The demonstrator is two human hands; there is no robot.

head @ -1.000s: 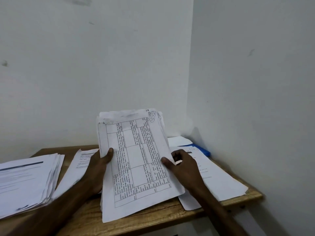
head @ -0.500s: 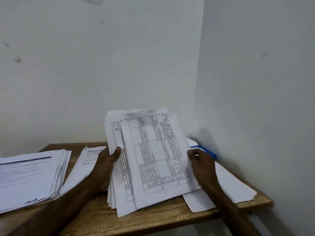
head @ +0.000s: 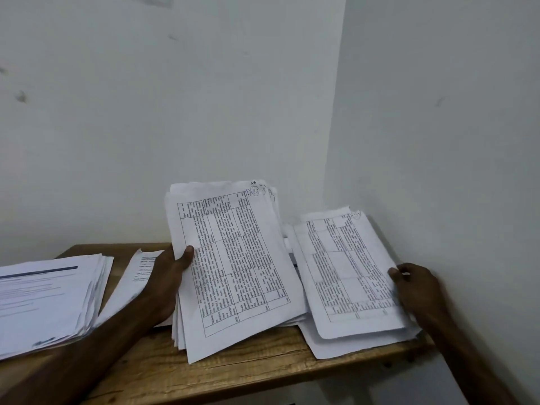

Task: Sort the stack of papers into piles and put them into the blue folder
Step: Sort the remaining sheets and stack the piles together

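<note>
My left hand (head: 169,276) grips a tilted stack of papers (head: 233,264) by its left edge, thumb on the printed table of the top sheet; the stack's lower edge rests on the wooden table (head: 233,363). My right hand (head: 415,287) pinches the right edge of a single table-printed sheet (head: 344,273), held over the right pile (head: 330,346) of white sheets by the side wall. The blue folder lies hidden under that pile; only a sliver of blue (head: 295,266) shows.
A thick pile of papers with a dark header bar (head: 46,299) lies at the table's left. A few loose sheets (head: 137,276) lie behind my left wrist. Walls close the back and right side; the table's front edge is near.
My right hand has drawn the top sheet off the stack and carried it to the right, over the right pile. The left hand keeps holding the stack.
</note>
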